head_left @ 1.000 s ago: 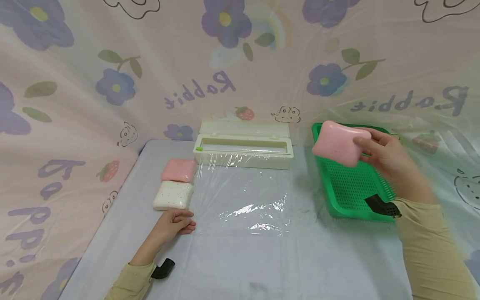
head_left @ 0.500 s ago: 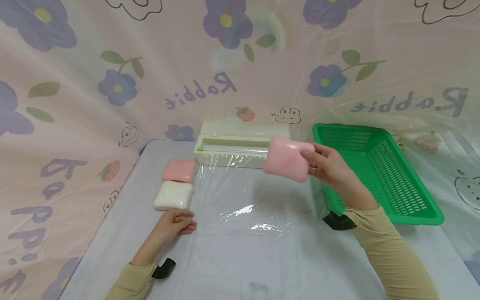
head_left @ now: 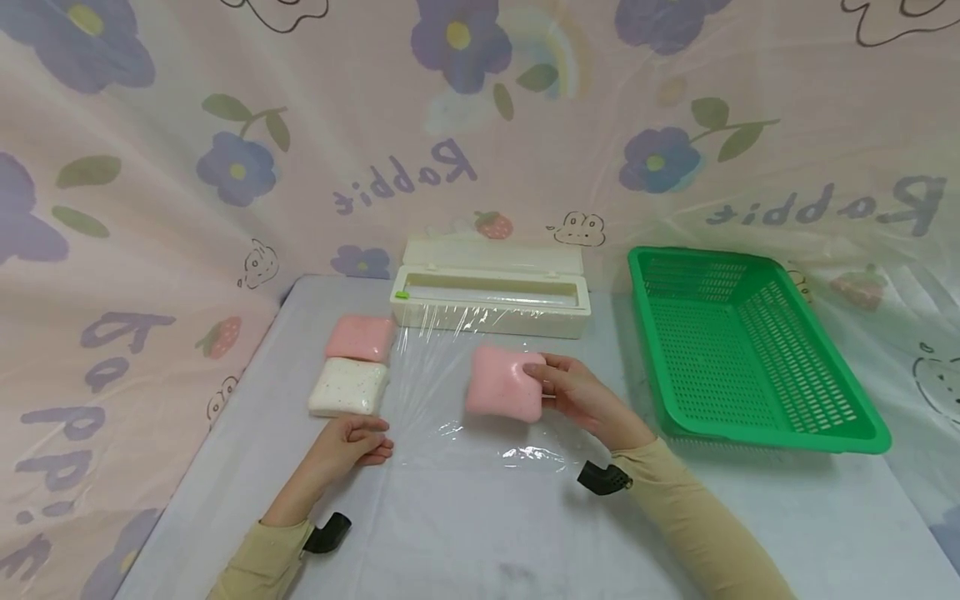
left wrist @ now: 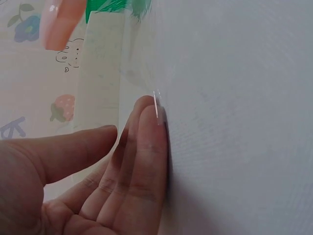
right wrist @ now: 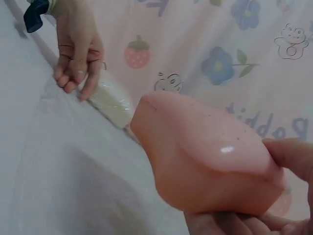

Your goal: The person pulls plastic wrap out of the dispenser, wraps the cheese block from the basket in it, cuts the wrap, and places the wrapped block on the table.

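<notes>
My right hand (head_left: 592,408) pinches a pillow-shaped pink soap bar (head_left: 498,387) by its right edge, thumb on top and fingers beneath. The bar hovers over a sheet of clear cling film (head_left: 442,446) spread on the table; its shadow shows below it in the right wrist view. My left hand (head_left: 347,454) rests at the film's left edge with relaxed fingers, fingertips right at the film in the left wrist view. Just beyond that hand lie a white speckled soap bar (head_left: 347,388) and a second pink soap bar (head_left: 361,337), both shiny with film.
A cream cling film box (head_left: 491,322) stands at the back with its lid up, the film running out over its front edge. A small green cutter (head_left: 402,295) sits on its rim. On the right is a green plastic basket (head_left: 780,442). Patterned cloth hangs behind.
My right hand has carried the pink soap bar leftward from over the green basket and lowered it above the film. The left hand stays in place.
</notes>
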Motion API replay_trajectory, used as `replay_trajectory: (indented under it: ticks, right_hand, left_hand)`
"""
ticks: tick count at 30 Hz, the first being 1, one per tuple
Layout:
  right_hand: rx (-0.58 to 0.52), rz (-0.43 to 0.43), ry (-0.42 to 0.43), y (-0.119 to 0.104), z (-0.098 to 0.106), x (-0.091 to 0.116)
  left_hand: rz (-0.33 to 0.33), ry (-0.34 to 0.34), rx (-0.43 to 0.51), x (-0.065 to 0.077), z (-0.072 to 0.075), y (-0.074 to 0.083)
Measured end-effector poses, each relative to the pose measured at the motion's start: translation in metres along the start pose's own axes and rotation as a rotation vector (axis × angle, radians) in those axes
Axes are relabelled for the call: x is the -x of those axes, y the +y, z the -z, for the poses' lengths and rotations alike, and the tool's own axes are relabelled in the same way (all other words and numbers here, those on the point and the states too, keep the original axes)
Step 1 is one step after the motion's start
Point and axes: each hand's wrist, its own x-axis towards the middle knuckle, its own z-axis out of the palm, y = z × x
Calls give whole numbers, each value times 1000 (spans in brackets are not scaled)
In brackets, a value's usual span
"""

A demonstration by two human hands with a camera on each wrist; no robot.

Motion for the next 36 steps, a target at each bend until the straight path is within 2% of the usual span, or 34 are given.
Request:
replay_trajectory:
  ticks: [8,14,26,36]
  right_hand:
    - [23,-77,-20,24,-7,-11]
    - [38,-118,1,35,-8,-18]
    - [-28,-143,3,45,-8,-22]
    - [8,-146,-12,48,-7,-25]
  left_hand:
    - [4,7,-11,0,0,0]
    - [-10,-3,4,-1,1,-2]
    - [6,5,6,-1,0,-1]
    - [-15,-15,13,-1,0,0]
